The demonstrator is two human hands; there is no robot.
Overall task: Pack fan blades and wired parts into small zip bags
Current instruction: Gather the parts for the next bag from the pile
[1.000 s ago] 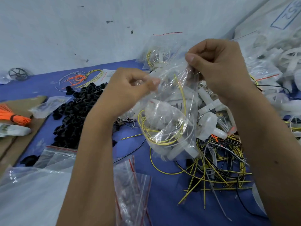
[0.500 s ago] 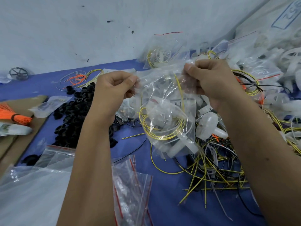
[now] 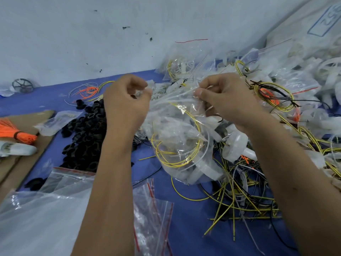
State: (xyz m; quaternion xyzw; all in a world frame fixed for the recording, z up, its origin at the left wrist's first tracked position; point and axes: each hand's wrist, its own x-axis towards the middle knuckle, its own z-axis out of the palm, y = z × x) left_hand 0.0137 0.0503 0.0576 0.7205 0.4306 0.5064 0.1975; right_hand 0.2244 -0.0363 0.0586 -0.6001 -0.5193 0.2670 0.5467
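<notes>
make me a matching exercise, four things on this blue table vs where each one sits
Things:
1. clear zip bag with yellow wires
2. pile of black plastic rings
3. bundle of orange ties
4. empty red-striped zip bags

Places:
A. far left, on brown cardboard
B. near edge, between the forearms
C. pinched at its top by the left hand and right hand
D. left of the left forearm

Pairs: 1-C, 2-D, 3-A, 4-B
</notes>
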